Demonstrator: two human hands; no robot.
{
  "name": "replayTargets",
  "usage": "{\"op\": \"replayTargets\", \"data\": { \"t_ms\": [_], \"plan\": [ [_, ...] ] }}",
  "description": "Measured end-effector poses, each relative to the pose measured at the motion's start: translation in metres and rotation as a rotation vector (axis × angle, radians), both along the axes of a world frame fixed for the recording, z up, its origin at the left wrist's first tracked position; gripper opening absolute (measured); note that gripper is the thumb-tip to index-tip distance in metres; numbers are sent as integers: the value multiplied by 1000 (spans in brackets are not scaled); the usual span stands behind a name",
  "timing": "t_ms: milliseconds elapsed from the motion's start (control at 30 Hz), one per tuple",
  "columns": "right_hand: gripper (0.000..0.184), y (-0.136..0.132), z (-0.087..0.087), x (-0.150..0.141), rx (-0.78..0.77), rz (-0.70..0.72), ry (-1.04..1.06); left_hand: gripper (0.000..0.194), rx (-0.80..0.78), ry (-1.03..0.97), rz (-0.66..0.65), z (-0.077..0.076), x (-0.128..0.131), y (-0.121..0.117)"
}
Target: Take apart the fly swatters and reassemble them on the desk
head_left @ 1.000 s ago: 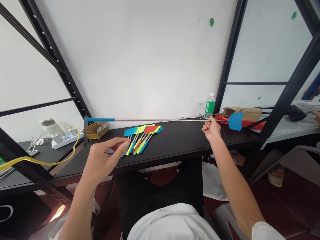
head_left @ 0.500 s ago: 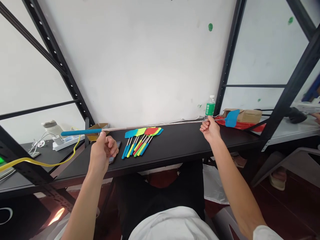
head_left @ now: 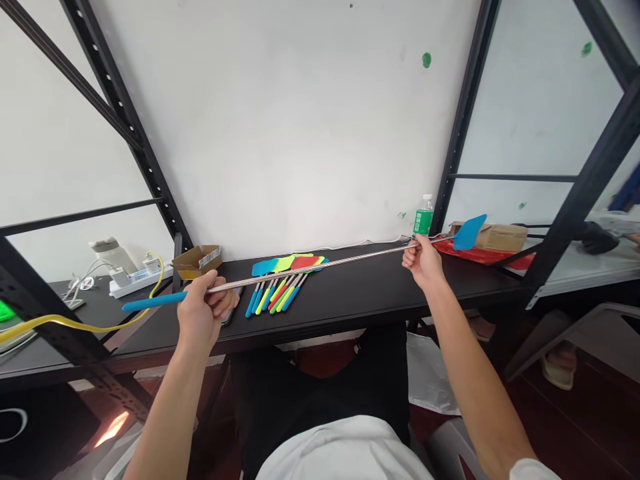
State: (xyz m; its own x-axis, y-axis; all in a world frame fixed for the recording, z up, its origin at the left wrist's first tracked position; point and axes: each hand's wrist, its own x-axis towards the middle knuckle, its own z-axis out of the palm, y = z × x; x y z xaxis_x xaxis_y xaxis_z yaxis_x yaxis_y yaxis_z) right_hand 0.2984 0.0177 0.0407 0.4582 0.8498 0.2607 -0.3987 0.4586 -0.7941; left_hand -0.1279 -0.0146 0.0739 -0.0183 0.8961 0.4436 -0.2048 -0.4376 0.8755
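A long blue telescopic fly swatter is stretched out in the air above the table, its thin metal shaft drawn far out. My left hand is closed around it where the blue handle meets the shaft. At the other end, my right hand pinches the shaft a little short of the blue paddle. Beneath the shaft lies a row of short, collapsed fly swatters in blue, yellow-green and red, their paddles overlapping toward the wall. Partly hidden behind my left hand is a phone.
The black table stands against a white wall. A small open carton sits at left, near a power strip and a yellow cable. Toward the right are a bottle, a cardboard box and black shelf posts.
My left hand's end of the swatter has come down, so the shaft now slants up to the right. My left fingers have closed further around it. The right hand keeps its pinch.
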Motion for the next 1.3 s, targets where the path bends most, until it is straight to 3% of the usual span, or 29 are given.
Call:
{"op": "replayTargets", "data": {
  "t_ms": [500, 1300],
  "plan": [
    [32, 5, -3, -12, 37, -143, 19, 45, 87, 135, 63, -3, 13, -4],
    [28, 6, -2, -25, 90, -235, 97, 43, 107, -31, 2, -9, 10, 0]
  ]
}}
